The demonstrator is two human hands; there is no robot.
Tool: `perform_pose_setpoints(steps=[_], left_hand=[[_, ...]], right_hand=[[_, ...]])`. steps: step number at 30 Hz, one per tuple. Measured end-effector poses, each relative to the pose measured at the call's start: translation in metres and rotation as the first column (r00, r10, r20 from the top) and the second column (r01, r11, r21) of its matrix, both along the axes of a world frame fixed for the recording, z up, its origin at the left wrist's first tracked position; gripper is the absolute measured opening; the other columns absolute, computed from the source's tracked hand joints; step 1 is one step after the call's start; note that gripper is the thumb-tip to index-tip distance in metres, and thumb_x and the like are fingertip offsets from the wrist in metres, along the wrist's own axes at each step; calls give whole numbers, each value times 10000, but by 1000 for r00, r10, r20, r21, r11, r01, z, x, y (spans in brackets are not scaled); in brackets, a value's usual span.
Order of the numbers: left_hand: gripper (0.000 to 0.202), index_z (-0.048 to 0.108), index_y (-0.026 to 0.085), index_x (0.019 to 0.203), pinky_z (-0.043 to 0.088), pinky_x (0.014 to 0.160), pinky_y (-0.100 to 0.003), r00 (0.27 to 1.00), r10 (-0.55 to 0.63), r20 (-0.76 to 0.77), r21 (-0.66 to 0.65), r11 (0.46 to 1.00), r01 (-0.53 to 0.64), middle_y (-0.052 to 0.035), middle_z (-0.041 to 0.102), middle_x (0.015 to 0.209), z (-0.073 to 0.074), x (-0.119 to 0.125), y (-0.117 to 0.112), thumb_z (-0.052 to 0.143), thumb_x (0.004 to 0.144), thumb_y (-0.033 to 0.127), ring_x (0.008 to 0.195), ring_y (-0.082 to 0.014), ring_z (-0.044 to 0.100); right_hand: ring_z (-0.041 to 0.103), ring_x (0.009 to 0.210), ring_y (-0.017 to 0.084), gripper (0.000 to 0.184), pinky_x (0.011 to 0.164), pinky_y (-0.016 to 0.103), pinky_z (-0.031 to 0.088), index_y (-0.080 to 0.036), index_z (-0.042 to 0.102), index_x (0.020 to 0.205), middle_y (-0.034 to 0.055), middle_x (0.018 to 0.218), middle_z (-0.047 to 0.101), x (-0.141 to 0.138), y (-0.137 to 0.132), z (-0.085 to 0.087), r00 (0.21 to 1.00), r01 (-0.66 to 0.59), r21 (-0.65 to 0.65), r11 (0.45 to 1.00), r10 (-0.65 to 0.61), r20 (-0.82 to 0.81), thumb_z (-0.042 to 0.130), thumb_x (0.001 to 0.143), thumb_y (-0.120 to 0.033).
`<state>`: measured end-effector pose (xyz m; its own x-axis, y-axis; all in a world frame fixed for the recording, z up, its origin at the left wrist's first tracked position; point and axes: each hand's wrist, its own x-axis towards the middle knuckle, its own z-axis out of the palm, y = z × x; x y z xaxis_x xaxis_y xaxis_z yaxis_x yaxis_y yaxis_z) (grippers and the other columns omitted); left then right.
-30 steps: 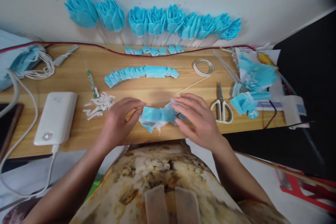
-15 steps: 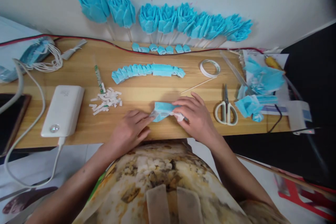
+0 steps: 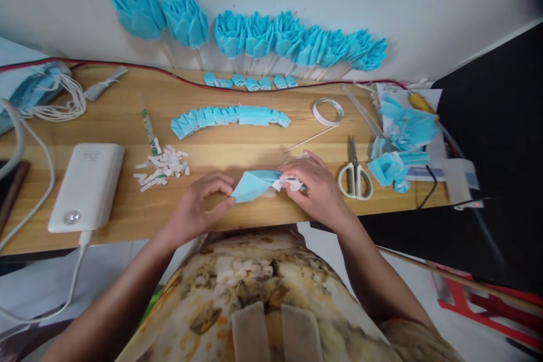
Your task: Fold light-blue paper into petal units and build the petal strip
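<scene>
A folded blue tissue piece lies near the front edge of the wooden table. My left hand pinches its left tip with curled fingers. My right hand presses and pinches the white, crumpled right end of the same piece. A thin wooden stick lies just behind my right hand.
A row of folded blue petals lies mid-table, with blue paper flowers leaning on the wall behind. Scissors and a tape roll sit to the right, beside blue scraps. A white power bank and white paper bits are left.
The loose blue tissue has been folded into a tighter, pointed shape. Both hands closed in on its ends, and my left hand shifted from flat on the table to pinching the tip.
</scene>
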<state>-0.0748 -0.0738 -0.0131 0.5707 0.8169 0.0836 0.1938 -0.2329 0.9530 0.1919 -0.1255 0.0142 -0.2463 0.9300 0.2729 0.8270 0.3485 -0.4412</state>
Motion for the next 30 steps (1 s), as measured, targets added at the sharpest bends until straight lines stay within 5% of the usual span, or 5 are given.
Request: perform_pose_setpoints(steps=[5,9,14,20,30], left_hand=[[257,639,189,769,459,662,-268,981,181,74,-517,848,-118,-18,702,730,0,-16,2,761,773,415,694,-173,644],[271,661,184,742,457,666,-255,971,222,90,-554,821,-137,-12,699,693,0,-17,4,799,732,418,677,-160,627],[233,663,175,678,463,679,-253,946,274,174,-520,841,-148,-23,720,763,3,-13,6,828,700,339,694,-147,615],[219,661,183,697,481,694,-266,907,335,256,-564,814,-141,-17,745,790,2,-10,10,836,695,316,686,-150,641],[212,631,187,689,468,653,-247,864,441,242,-604,765,-221,15,700,698,-2,-12,8,817,686,288,628,-131,627]], right_hand=[[696,821,202,61,1106,512,384,-223,640,887,21,875,757,4,1,1,999,32,-22,999,-32,-24,581,887,-207],[692,993,236,292,1164,564,301,-239,647,1155,42,1062,754,2,1,11,999,-44,-205,978,50,23,655,865,-271],[455,1406,316,800,1199,611,223,-276,353,1517,108,1513,508,-3,2,19,969,-236,-345,908,248,-9,711,837,-496],[522,1345,285,517,1178,582,276,-236,435,1460,130,1445,574,-9,11,18,994,-109,-238,965,112,-2,471,999,-470],[613,1182,271,311,1186,587,228,-212,712,1135,89,1206,722,-31,15,-2,920,-327,-226,918,364,148,624,934,-431]])
